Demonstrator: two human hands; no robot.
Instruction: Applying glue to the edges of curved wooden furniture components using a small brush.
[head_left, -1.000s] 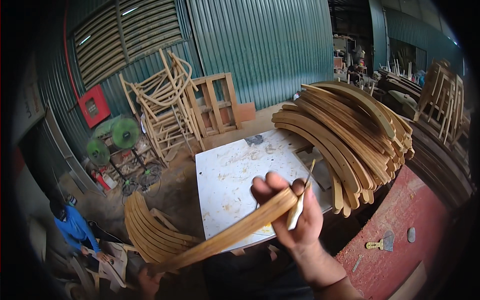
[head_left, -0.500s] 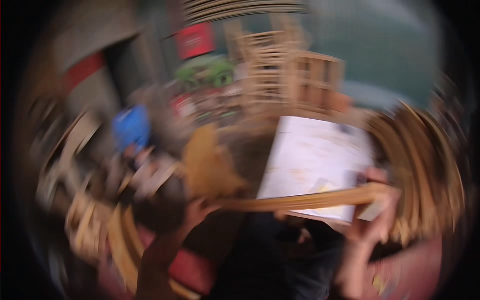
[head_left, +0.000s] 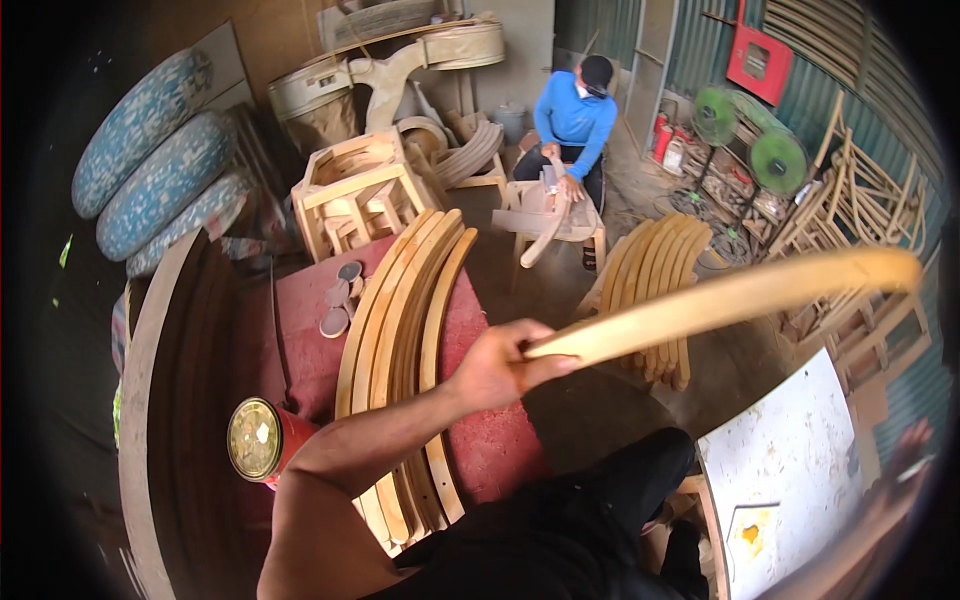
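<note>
My left hand (head_left: 507,365) is closed round one end of a curved wooden slat (head_left: 700,302), held in the air so that it stretches to the right. The slat's far end is smeared by motion. At the right rim my right hand (head_left: 908,462) is apart from the slat, its fingers bent round a small whitish thing too blurred to name. Below that hand lies a white board (head_left: 775,455) with a yellow-orange smear (head_left: 752,533) on it. Left of my left hand, several similar curved slats (head_left: 395,340) rest side by side on a red surface (head_left: 490,430).
A tin (head_left: 258,440) and round discs (head_left: 337,321) sit on the red surface, beside a large curved panel (head_left: 160,400). Ahead, a co-worker in blue (head_left: 575,122) sits at a small stool. More slats (head_left: 650,265) stand mid-floor. Green fans (head_left: 778,162) and wooden frames (head_left: 880,335) are at right.
The view has swung left onto the red surface. My right hand has come off the slat's end and moved away right; my left hand now holds the slat alone.
</note>
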